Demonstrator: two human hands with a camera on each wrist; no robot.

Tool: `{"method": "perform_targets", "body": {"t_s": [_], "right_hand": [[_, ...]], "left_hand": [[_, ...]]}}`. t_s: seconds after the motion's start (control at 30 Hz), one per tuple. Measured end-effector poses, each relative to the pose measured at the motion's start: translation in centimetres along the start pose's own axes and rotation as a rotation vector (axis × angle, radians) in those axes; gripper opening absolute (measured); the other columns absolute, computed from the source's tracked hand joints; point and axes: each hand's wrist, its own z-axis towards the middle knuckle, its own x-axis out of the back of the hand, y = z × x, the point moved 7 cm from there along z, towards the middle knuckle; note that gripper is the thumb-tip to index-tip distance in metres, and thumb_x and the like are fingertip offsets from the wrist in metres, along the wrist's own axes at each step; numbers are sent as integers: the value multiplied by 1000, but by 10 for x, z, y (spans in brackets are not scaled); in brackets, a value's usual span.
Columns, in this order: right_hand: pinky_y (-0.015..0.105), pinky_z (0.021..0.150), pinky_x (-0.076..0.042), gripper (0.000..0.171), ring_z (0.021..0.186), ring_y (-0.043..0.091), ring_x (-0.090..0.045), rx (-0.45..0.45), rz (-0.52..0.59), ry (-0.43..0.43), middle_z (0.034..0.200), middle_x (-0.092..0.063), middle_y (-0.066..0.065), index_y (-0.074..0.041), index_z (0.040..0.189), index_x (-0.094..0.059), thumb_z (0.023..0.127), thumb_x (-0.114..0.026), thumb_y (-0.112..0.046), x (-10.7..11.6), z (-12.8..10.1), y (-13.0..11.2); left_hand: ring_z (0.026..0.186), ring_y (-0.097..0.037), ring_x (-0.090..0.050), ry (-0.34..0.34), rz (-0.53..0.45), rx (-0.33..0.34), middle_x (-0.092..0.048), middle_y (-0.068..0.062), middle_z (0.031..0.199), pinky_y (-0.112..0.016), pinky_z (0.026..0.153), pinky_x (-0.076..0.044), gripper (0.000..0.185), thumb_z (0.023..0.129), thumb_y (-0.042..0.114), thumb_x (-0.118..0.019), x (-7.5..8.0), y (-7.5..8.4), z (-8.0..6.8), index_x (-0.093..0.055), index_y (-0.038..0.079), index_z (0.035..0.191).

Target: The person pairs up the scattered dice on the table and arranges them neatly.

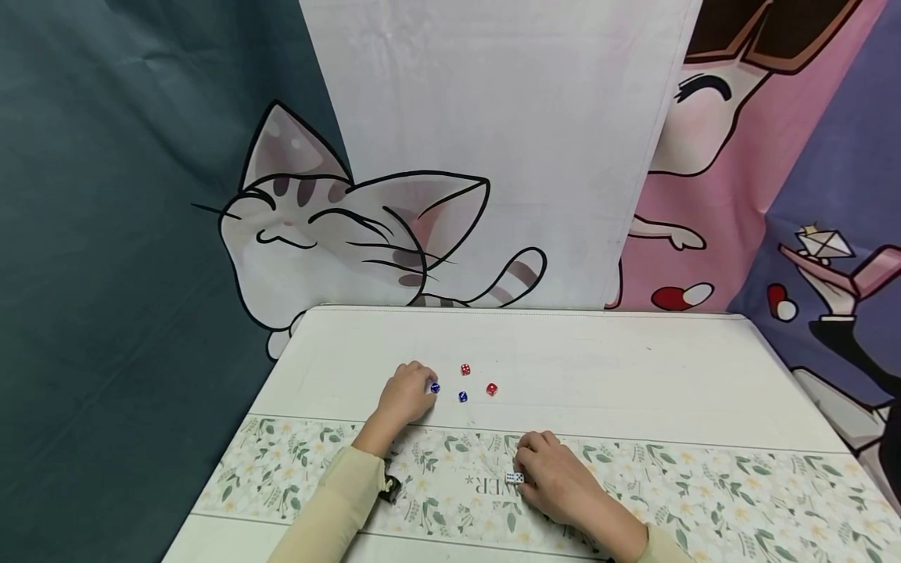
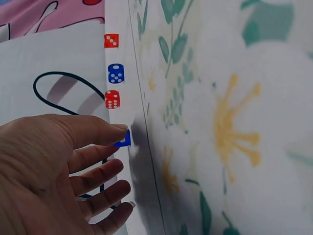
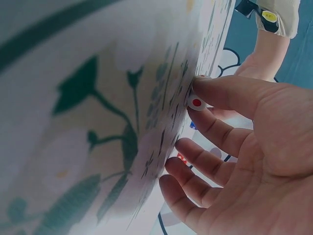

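My left hand [image 1: 408, 392] is at the left end of a small group of dice, thumb and index finger pinching a blue die [image 2: 123, 139] close to the tabletop. Beside it lie another blue die [image 1: 462, 396] and two red dice, one farther back [image 1: 465, 369] and one to the right [image 1: 492, 389]. Nearer the front, my right hand [image 1: 556, 478] pinches a white die [image 3: 197, 102] between thumb and index finger, over the floral strip. A red dot shows on that die in the right wrist view, and its other fingers are spread and slightly bent.
A floral-patterned strip [image 1: 317, 469] runs across the white table [image 1: 598, 360]. Behind the table's back edge hangs a cloth backdrop [image 1: 507, 117] with cartoon cats. A black strap device [image 1: 390, 489] sits at the left sleeve [image 1: 345, 489].
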Motion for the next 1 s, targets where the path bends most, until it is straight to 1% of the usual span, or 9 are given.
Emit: {"method": "perform_targets", "body": {"t_s": [0.17,0.33,0.47,0.67,0.87,1.0], "right_hand": [[39,78,-47,22,100,19,-53,0,2,2,112,-58,-1,-22,85,-60,83,-82,-23,0,0,0],[39,78,-48,22,100,20,-53,0,0,5,112,-58,-1,-22,85,-61,83,-82,-23,0,0,0],[39,79,-48,22,100,19,-53,5,-3,11,112,-58,-1,-22,85,-61,83,-82,-23,0,1,1],[39,78,-48,22,100,19,-53,-4,-2,1,112,-58,-1,-22,85,-61,83,-82,-23,-1,1,1],[39,79,-48,21,101,20,-54,-6,-10,-2,112,-58,-1,-22,85,-61,83,-82,-23,-1,1,0],[39,79,-48,21,101,20,-54,-7,-13,2,112,-59,-1,-22,85,-60,83,-82,-23,-1,1,0]], "left_hand": [[109,-28,-58,-5,4,12,-67,-7,114,-45,94,-49,25,85,17,-76,-2,-4,2,-74,10,109],[106,-27,-58,2,5,21,-67,-6,110,-45,93,-49,24,84,18,-77,-4,-6,4,-75,10,106],[103,-26,-58,6,6,24,-67,-5,107,-45,91,-49,22,83,19,-78,-4,-7,5,-75,10,104],[102,-25,-58,4,10,33,-66,-5,106,-44,90,-49,19,84,20,-79,-5,-7,6,-75,11,100],[101,-25,-57,6,10,33,-66,-5,107,-44,89,-49,18,84,21,-79,-5,-7,6,-75,11,98],[99,-25,-56,8,14,16,-66,-5,106,-45,85,-49,15,84,24,-80,-4,-8,6,-73,13,92]]}}
